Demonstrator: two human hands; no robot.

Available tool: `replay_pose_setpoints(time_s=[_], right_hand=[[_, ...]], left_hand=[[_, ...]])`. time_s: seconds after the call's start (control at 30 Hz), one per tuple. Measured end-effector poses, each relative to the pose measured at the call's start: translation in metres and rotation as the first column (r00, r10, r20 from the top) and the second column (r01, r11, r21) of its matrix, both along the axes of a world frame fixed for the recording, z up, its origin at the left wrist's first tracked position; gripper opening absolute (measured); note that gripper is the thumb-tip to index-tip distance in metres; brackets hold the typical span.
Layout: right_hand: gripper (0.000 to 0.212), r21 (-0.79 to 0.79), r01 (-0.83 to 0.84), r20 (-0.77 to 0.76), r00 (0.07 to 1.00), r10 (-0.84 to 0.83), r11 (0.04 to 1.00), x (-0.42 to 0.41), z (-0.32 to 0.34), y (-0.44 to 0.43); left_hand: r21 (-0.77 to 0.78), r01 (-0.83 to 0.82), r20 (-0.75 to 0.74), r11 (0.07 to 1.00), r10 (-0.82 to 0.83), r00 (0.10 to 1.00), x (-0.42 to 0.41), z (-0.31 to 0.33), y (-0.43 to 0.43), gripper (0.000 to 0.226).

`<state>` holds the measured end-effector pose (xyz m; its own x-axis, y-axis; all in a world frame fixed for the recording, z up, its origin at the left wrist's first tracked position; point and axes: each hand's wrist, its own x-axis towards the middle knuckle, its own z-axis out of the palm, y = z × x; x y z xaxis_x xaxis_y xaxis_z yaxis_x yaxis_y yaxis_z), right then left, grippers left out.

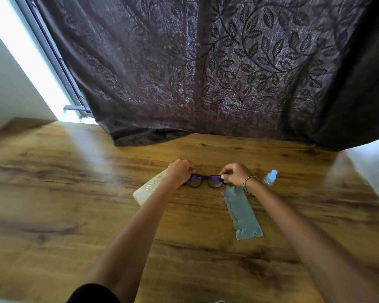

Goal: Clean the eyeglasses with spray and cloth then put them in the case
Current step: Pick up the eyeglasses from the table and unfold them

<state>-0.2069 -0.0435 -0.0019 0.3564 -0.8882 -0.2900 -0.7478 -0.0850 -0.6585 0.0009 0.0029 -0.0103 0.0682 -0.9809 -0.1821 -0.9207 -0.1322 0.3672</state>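
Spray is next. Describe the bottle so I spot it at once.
Start at the wooden table under the dark leaf-patterned curtain. Follow the right hand on the eyeglasses to its beaded wrist; the spray bottle sits just right of it. It alone is clear with a pale blue cap.

The desk point(74, 193) is honey-brown wood with darker streaks and knots in its grain, and over its far edge hangs a dark brown-purple curtain point(206, 73) patterned with leafy vines. Toward the far edge, the eyeglasses point(204, 181) have a black frame and a violet-blue sheen on the lenses. The case point(148, 191) is pale cream with whitish lettering, the cloth point(242, 215) dull grey-blue, the spray bottle point(270, 177) clear with a light blue cap, and the bracelet point(249, 182) has dark and pale beads.
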Motion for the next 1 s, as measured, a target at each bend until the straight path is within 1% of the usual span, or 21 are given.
replay_pose_setpoints(time_s=[0.1, 0.27, 0.37, 0.43, 0.5, 0.57, 0.6, 0.67, 0.7, 0.73, 0.77, 0.8, 0.83, 0.87, 0.93, 1.0], right_hand=[[0.009, -0.078, 0.0, 0.025, 1.0, 0.002, 0.997, 0.001, 0.003, 0.003], [0.008, -0.268, 0.059, 0.065, 0.997, -0.043, 0.962, 0.0, 0.007, 0.003], [0.009, -0.325, 0.097, 0.125, 0.99, -0.059, 0.941, 0.0, 0.012, 0.002], [0.008, -0.332, 0.12, 0.153, 0.986, -0.072, 0.936, 0.0, 0.014, 0.0], [0.006, -0.311, 0.125, 0.168, 0.983, -0.075, 0.942, -0.001, 0.018, 0.002], [0.014, -0.288, 0.136, 0.194, 0.978, -0.081, 0.948, -0.001, 0.02, 0.004], [0.016, -0.276, 0.155, 0.222, 0.97, -0.094, 0.949, 0.0, 0.019, 0.005], [0.013, -0.237, 0.236, 0.314, 0.937, -0.156, 0.942, 0.003, 0.019, 0.007], [0.01, -0.184, 0.291, 0.382, 0.901, -0.205, 0.939, 0.006, 0.019, 0.007], [0.009, -0.094, 0.341, 0.459, 0.848, -0.263, 0.935, 0.008, 0.02, 0.006], [0.01, 0.023, 0.369, 0.523, 0.788, -0.326, 0.929, 0.01, 0.022, 0.005], [0.012, 0.129, 0.362, 0.551, 0.748, -0.37, 0.923, 0.011, 0.025, 0.004], [0.012, 0.193, 0.333, 0.533, 0.754, -0.383, 0.923, 0.012, 0.028, 0.004], [0.011, 0.221, 0.292, 0.483, 0.796, -0.365, 0.931, 0.011, 0.032, 0.004], [0.014, 0.241, 0.201, 0.381, 0.88, -0.283, 0.95, 0.01, 0.036, 0.006], [0.02, 0.232, 0.127, 0.319, 0.927, -0.199, 0.964, 0.01, 0.036, 0.01]], left_hand=[[-0.005, 0.019, 0.002, 1.0, -0.019, 1.0, 0.001, 0.006, -0.001, 0.028], [-0.054, 0.002, -0.074, 0.999, -0.006, 0.997, 0.003, 0.019, -0.004, 0.027], [-0.08, -0.026, -0.136, 0.996, 0.015, 0.991, 0.003, 0.027, -0.007, 0.024], [-0.097, -0.032, -0.177, 0.995, 0.014, 0.984, 0.002, 0.032, -0.009, 0.022], [-0.124, -0.053, -0.202, 0.991, 0.027, 0.979, 0.0, 0.036, -0.011, 0.021], [-0.155, -0.089, -0.209, 0.984, 0.055, 0.976, -0.003, 0.038, -0.011, 0.02], [-0.166, -0.106, -0.208, 0.981, 0.07, 0.976, -0.003, 0.039, -0.01, 0.019], [-0.182, -0.129, -0.197, 0.975, 0.092, 0.976, -0.004, 0.039, -0.008, 0.019], [-0.193, -0.141, -0.188, 0.971, 0.105, 0.977, -0.005, 0.039, -0.007, 0.02], [-0.206, -0.157, -0.179, 0.966, 0.121, 0.976, -0.005, 0.038, -0.006, 0.021], [-0.223, -0.179, -0.172, 0.958, 0.142, 0.975, -0.005, 0.038, -0.004, 0.022], [-0.238, -0.206, -0.171, 0.949, 0.168, 0.971, -0.005, 0.037, -0.003, 0.022], [-0.254, -0.237, -0.175, 0.938, 0.196, 0.965, -0.004, 0.036, -0.002, 0.023], [-0.267, -0.272, -0.186, 0.925, 0.227, 0.956, -0.002, 0.035, -0.001, 0.022], [-0.28, -0.351, -0.228, 0.894, 0.293, 0.928, 0.001, 0.035, 0.0, 0.022], [-0.275, -0.418, -0.274, 0.866, 0.346, 0.897, 0.005, 0.036, 0.002, 0.021]])
